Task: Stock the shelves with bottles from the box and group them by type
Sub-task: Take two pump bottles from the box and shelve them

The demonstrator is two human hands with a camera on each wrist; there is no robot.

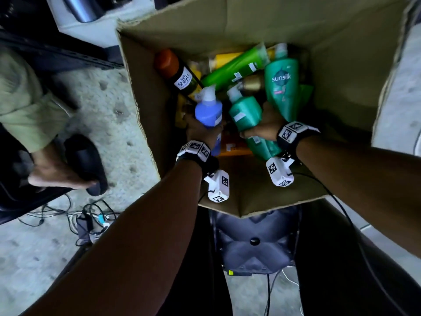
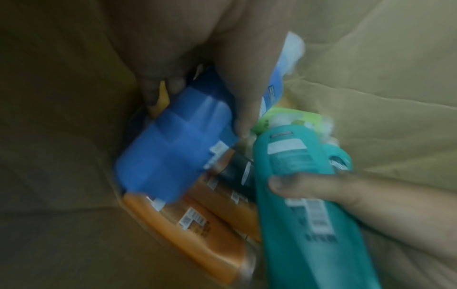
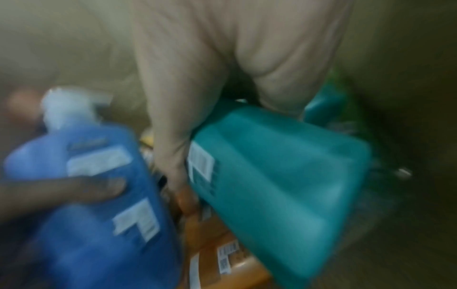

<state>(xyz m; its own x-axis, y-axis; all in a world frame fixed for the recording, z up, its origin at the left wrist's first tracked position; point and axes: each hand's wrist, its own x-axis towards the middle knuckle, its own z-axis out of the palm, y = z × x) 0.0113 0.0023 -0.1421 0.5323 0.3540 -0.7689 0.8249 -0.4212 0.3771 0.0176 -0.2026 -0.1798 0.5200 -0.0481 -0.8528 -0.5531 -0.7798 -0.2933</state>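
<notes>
Both hands reach down into an open cardboard box (image 1: 141, 92) of bottles. My left hand (image 1: 200, 131) grips a blue pump bottle (image 1: 208, 110) with a white pump top; in the left wrist view its blue body (image 2: 173, 156) sits under my fingers. My right hand (image 1: 266, 126) grips a teal-green pump bottle (image 1: 246, 112), seen in the right wrist view as a teal body (image 3: 279, 185) beneath the palm. A larger teal bottle (image 1: 282, 83), a bright green bottle (image 1: 234, 69), an orange-capped dark bottle (image 1: 175, 71) and orange bottles (image 2: 197, 224) lie loose in the box.
The box walls rise high around the hands. Another person's sandalled foot (image 1: 66, 176) and green trouser leg (image 1: 25, 96) stand on the concrete floor at the left. Loose cables (image 1: 91, 217) lie on the floor. A dark stool seat (image 1: 255, 242) sits under the box's near edge.
</notes>
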